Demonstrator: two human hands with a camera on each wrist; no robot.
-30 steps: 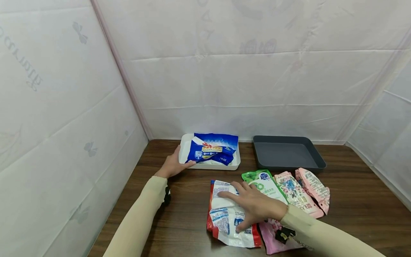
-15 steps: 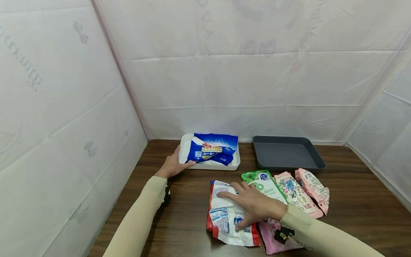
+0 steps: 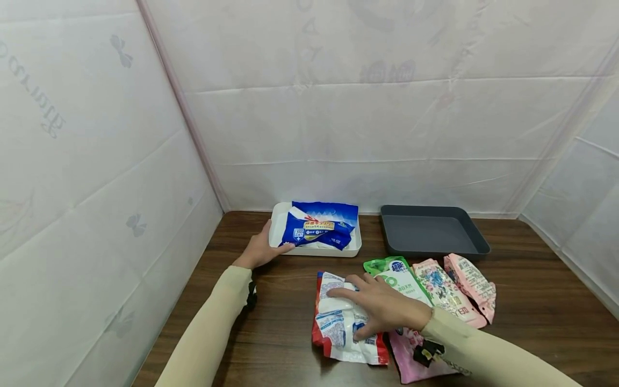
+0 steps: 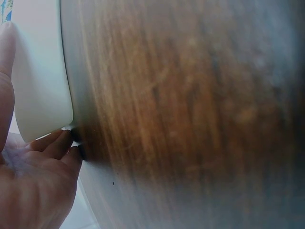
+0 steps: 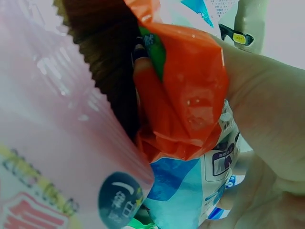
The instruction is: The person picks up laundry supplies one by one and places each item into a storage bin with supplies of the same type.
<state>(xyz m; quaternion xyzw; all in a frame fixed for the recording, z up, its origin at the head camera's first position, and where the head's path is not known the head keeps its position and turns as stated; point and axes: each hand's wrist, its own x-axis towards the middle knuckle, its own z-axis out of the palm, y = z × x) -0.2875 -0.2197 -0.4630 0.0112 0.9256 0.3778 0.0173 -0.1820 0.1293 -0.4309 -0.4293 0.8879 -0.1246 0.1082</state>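
Note:
My left hand holds the left end of a white tray, thumb at the front rim and fingers at the side. In the left wrist view the fingertips are right at the tray's corner. Blue plastic pouches lie overlapped in that tray. My right hand grips a red-and-white printed pouch from above, thumb near its lower part and fingers spread toward its top. In the right wrist view the pouch's red edge bulges and creases beside the palm; some fingers are hidden behind it.
A green-and-white pouch, a pink floral pouch and another pink pouch lie to the right. A pink-purple pouch sits partly under the right wrist. A dark grey tray stands behind them, near the white cloth wall.
The lower edge of the red-and-white pouch has drawn up and in toward my right hand, and its surface is more creased. My left hand and the trays stay put.

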